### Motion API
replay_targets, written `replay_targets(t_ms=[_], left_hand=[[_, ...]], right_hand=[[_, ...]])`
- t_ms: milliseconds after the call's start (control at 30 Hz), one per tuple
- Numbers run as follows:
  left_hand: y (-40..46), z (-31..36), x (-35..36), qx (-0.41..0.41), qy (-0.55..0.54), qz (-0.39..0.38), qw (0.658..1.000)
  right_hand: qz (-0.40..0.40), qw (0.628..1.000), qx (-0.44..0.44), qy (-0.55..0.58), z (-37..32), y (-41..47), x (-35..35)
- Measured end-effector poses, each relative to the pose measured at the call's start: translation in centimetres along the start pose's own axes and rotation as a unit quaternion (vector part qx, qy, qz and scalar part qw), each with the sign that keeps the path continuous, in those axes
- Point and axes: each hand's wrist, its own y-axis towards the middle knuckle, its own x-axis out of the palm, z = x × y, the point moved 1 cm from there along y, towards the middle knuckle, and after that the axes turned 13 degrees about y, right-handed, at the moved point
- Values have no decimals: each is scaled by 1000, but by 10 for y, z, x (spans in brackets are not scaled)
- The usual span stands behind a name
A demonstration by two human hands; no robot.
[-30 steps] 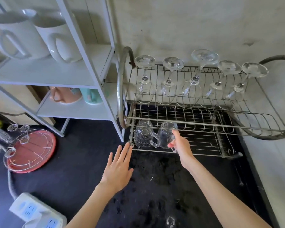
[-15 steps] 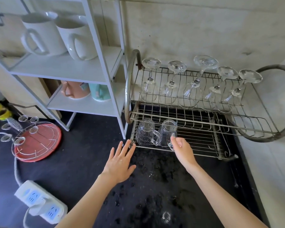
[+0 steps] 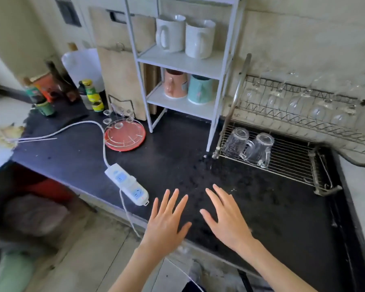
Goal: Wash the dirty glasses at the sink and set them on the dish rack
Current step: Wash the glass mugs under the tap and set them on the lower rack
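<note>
Two clear glass mugs, one (image 3: 236, 143) on the left and one (image 3: 260, 149) beside it, stand upside down on the lower tier of the wire dish rack (image 3: 291, 163). Several wine glasses (image 3: 299, 104) hang upside down along the rack's upper tier, blurred. My left hand (image 3: 167, 220) and my right hand (image 3: 228, 218) hover side by side over the wet black counter near its front edge, fingers spread, holding nothing, well short of the rack. No sink is in view.
A white power strip (image 3: 126, 184) with its cable lies on the counter left of my hands. A red round tray (image 3: 124, 134) with a wire holder sits behind it. A white shelf unit (image 3: 183, 62) holds mugs. Bottles (image 3: 92, 94) and cutting boards stand at the back left.
My right hand let go of the right glass mug and drew back. Both hands pulled toward the counter's front edge. The view swung left and back, showing more counter and floor.
</note>
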Motion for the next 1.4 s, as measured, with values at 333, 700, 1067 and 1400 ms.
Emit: replay_targets(t_ms=[333,700,1067,1400], left_hand=[[-211,-131,14,-216,-10,-11,976],[-282,-299,-2,-425,22,19,905],[-246,-490,-23,-522,-21,75,850],[-217,-645,9,-481,-56,73,872]], right_hand=[[-116,971,-207,-27,-167,-30,120],[-155,911,-382,6,-360,70,210],[-158,881,-445,-27,-527,234,258],[-188,917,-353,-8,-619,360,320]])
